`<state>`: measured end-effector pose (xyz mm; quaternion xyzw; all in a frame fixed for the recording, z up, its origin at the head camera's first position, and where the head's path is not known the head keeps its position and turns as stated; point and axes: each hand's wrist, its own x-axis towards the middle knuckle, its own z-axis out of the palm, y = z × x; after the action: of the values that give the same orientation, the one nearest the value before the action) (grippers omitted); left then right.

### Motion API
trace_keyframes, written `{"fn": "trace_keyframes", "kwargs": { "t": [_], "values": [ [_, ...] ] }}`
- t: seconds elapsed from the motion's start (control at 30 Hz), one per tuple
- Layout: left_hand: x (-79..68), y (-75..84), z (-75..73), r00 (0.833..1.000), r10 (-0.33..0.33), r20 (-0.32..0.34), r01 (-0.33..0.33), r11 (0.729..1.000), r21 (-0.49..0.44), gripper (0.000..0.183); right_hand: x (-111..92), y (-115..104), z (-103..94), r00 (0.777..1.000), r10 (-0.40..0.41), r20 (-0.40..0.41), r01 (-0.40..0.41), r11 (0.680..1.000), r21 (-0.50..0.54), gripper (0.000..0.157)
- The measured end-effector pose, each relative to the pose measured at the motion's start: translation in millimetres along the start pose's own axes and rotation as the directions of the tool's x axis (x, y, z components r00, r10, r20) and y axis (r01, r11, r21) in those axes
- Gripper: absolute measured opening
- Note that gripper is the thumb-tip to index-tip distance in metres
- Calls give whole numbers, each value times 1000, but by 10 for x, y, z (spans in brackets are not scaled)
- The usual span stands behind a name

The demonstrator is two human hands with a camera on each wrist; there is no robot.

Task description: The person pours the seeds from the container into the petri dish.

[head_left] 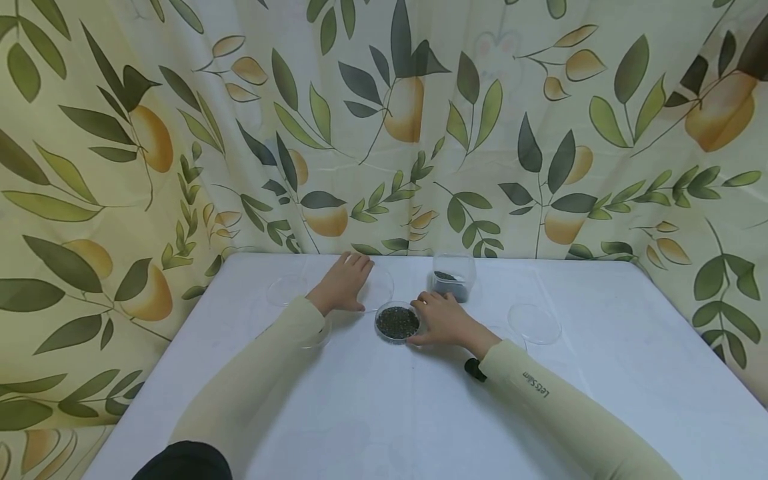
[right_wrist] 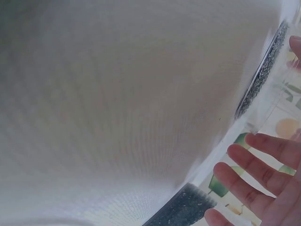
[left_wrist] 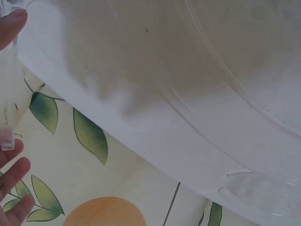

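My left hand [head_left: 345, 281] holds a clear round dish [head_left: 382, 288] by its left side, toward the back of the table. In the left wrist view the thumb [left_wrist: 13, 22] and fingertips [left_wrist: 13, 172] lie against its clear plastic edge. Just in front and to the right is a small clear petri dish [head_left: 397, 322] full of dark granules. My right hand [head_left: 447, 321] is at this dish's right side, its fingers [right_wrist: 263, 174] extended and spread in the right wrist view. Whether they touch the dish, I cannot tell.
Behind the right hand stands a clear container [head_left: 454, 280] with dark granules in it. Clear round dishes lie at the left [head_left: 286, 291] and right [head_left: 535, 324], others partly under the forearms. A small black object [head_left: 475, 370] sits by the right wrist. A patterned curtain [head_left: 372, 133] hangs behind the table.
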<state>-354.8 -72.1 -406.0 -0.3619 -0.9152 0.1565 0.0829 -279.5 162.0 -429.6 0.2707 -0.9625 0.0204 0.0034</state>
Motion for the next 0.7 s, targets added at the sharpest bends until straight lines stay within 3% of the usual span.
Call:
{"fn": "trace_keyframes", "kwargs": {
  "t": [0.33,0.7],
  "values": [
    [-18,-13,-35,989,116,-91,-119,992,-36,99,-3,0,-9,1000,14,6,-14,1000,-2,77],
    [-13,53,-125,958,249,-143,-260,963,-65,95,-10,-11,-13,1000,11,-4,-11,1000,-8,76]
  ]
}}
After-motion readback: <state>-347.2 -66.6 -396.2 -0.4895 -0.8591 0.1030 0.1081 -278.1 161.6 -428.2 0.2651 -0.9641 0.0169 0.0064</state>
